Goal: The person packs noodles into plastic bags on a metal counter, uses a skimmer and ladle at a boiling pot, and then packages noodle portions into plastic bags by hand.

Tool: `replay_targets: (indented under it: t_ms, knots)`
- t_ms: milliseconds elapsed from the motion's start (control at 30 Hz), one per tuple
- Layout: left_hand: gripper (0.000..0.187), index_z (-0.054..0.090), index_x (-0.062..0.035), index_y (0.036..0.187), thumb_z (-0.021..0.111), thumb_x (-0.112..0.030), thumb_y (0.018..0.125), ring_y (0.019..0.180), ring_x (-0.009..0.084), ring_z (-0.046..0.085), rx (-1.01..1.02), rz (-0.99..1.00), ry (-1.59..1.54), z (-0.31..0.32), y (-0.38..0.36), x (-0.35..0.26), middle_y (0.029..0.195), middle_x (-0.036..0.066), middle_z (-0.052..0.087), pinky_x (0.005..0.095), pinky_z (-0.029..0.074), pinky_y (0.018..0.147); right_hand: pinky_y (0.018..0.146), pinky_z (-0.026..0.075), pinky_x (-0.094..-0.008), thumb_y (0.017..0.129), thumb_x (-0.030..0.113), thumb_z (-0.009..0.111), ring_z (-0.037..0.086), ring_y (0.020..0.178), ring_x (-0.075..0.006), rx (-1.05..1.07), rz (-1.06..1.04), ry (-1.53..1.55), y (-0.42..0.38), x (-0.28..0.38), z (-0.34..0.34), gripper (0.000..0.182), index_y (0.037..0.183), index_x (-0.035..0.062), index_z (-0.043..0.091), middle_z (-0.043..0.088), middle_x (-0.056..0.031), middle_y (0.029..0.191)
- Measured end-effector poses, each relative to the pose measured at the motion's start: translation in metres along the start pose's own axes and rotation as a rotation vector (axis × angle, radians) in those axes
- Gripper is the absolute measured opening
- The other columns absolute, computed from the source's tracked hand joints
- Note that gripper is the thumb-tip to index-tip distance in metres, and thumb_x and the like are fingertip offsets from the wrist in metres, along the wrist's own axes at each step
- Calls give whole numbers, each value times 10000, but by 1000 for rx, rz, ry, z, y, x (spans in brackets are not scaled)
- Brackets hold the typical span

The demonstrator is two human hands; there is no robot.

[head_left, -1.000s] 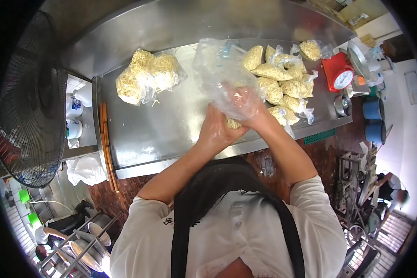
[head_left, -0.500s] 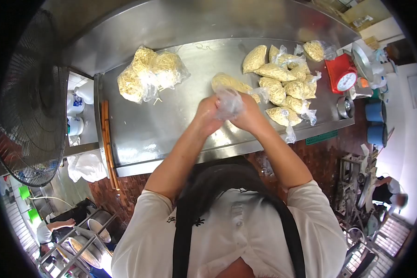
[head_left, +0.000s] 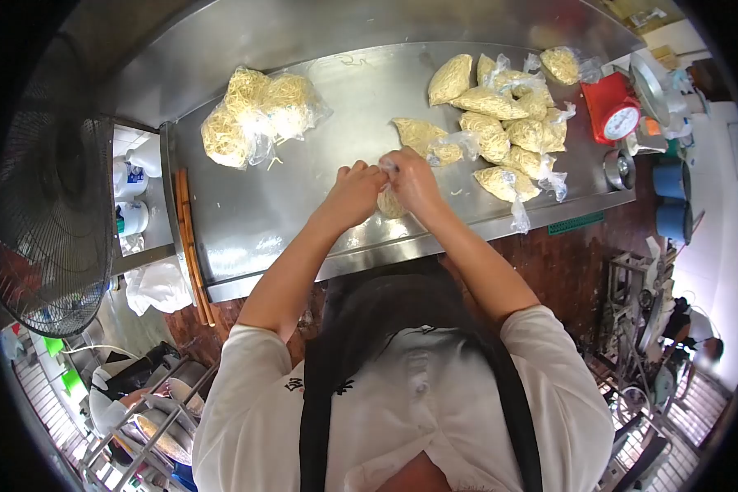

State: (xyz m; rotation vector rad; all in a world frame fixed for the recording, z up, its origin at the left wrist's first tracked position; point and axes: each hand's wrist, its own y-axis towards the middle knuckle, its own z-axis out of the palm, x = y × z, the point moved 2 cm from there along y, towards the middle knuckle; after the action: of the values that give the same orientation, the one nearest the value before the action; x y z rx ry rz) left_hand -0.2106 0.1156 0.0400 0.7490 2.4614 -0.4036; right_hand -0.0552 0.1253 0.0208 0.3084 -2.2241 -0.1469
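Note:
Close together over the front of the steel table [head_left: 291, 221], my left hand [head_left: 351, 194] and my right hand [head_left: 412, 184] both pinch the twisted neck of a clear plastic bag of noodles [head_left: 391, 205]. Its pale, filled body shows below and between my fingers, partly hidden by them. Just behind my right hand lies another filled noodle bag [head_left: 421, 136], with a smaller bag [head_left: 445, 153] overlapping its right end. Several knotted noodle bags [head_left: 485, 135] are heaped farther right.
Larger clear bags of noodles [head_left: 225, 135] sit at the back left. A red dial scale [head_left: 611, 102] and a round metal tin [head_left: 619, 170] stand at the right end. Bamboo poles [head_left: 188, 246] lean along the left edge, near a large fan [head_left: 53, 197]. Other people work in the background.
The bag's clear top, spread above my hands before, is now gathered small between my fingers. Its filled body now shows below them. The view has shifted slightly.

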Motion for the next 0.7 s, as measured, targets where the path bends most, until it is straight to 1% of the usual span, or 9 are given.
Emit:
replay_targets:
  t_ms: [67, 167, 300, 367, 400, 467, 567, 667, 700]
  knots:
    - [194, 613, -67, 1045, 580, -60, 854, 1057, 348, 525, -25, -85, -64, 35, 11, 27, 1038, 135, 609, 483, 413, 883, 773, 498, -432, 839, 49, 633, 621, 828, -351, -55, 74, 29, 1, -20, 24, 125, 954, 7, 652, 657, -174, 860]
    - [290, 617, -48, 1089, 558, 14, 812, 1066, 385, 541, -92, -222, -250, 76, 17, 60, 1036, 207, 598, 497, 431, 896, 788, 502, -429, 806, 2, 642, 622, 849, -348, 73, 228, 279, -16, -47, 48, 219, 1025, 10, 642, 655, -162, 898]
    - [400, 532, -46, 1205, 549, 56, 819, 994, 417, 594, -263, -190, -262, 101, 13, 64, 1007, 257, 601, 452, 474, 870, 779, 507, -402, 791, -33, 642, 617, 863, -337, 83, -23, 83, -22, -48, 42, 327, 1109, 12, 579, 644, -140, 896]
    - [421, 465, -56, 1250, 546, 50, 851, 951, 402, 621, -337, -375, -543, 86, 10, 51, 984, 241, 617, 436, 497, 824, 782, 504, -384, 789, -31, 642, 614, 881, -325, 139, -76, -11, -17, -49, 41, 374, 1145, 15, 539, 636, -147, 889]
    - [434, 432, -60, 1273, 545, 47, 867, 930, 394, 634, -373, -466, -682, 80, 9, 48, 972, 232, 625, 429, 508, 802, 785, 500, -379, 786, -26, 642, 611, 884, -317, 171, 31, 35, -16, -48, 43, 367, 1135, 14, 535, 631, -152, 891]
    - [461, 404, -88, 1277, 554, 59, 867, 847, 291, 635, -435, -370, -666, 85, 10, 51, 938, 155, 634, 386, 510, 769, 790, 494, -369, 781, -16, 640, 604, 890, -301, 241, 245, 127, -17, -42, 44, 353, 1114, 10, 528, 620, -162, 895]
    - [416, 438, -82, 1247, 542, 65, 873, 824, 247, 640, -440, -296, -749, 83, 12, 52, 935, 123, 650, 365, 511, 765, 808, 482, -372, 770, -16, 635, 595, 922, -297, 472, 666, 875, -18, -77, 63, 353, 1106, -1, 528, 600, -188, 951]
    - [325, 517, -54, 1192, 522, 57, 887, 833, 256, 644, -360, -249, -695, 90, 11, 55, 939, 123, 660, 353, 511, 774, 808, 475, -380, 785, 13, 660, 574, 922, -329, 586, 559, 973, -25, -81, 57, 308, 1072, -1, 551, 581, -187, 997]
    - [298, 545, -44, 1172, 516, 53, 892, 833, 259, 644, -334, -230, -641, 93, 12, 60, 936, 122, 663, 347, 511, 775, 811, 473, -384, 792, 29, 667, 567, 931, -340, 515, 354, 684, -24, -77, 55, 292, 1062, 4, 560, 581, -185, 995]
